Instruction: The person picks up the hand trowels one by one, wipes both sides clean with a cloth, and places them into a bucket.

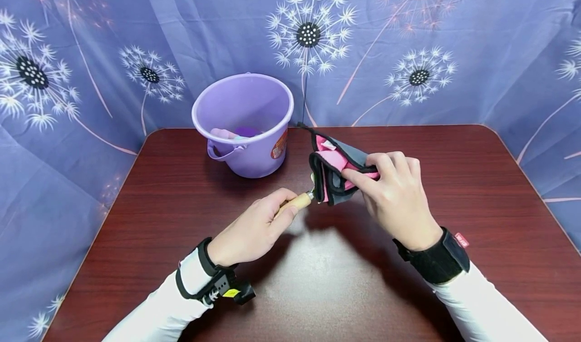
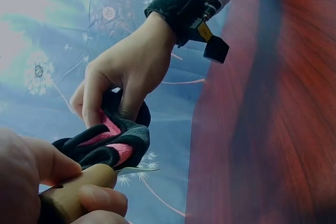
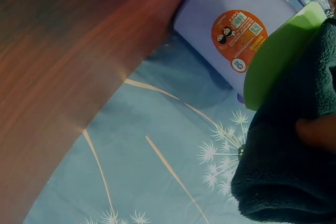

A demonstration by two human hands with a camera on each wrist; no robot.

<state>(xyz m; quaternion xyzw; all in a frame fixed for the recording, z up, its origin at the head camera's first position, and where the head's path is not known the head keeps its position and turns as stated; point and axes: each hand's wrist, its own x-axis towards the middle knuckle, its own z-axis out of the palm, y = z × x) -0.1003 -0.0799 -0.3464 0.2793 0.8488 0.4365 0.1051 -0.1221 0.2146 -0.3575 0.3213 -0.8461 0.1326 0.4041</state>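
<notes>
My left hand (image 1: 254, 226) grips the wooden handle (image 1: 297, 203) of a small trowel, thumb lying along it. Its green blade (image 3: 283, 56) shows in the right wrist view, partly covered by a folded cloth. The cloth (image 1: 333, 158) is pink and grey with black edging. My right hand (image 1: 397, 195) pinches the folds between thumb and fingers, holding the cloth around the blade above the table. In the left wrist view, the bunched cloth (image 2: 123, 150) sits just beyond the handle's end, and a thin edge of the blade pokes out beside it.
A purple bucket (image 1: 268, 155) with an orange label stands at the back left of the table, with a pinkish item (image 1: 222, 133) inside. The dark red wooden table (image 1: 181, 180) has rounded far corners. Blue dandelion-patterned fabric (image 1: 227, 24) hangs behind it.
</notes>
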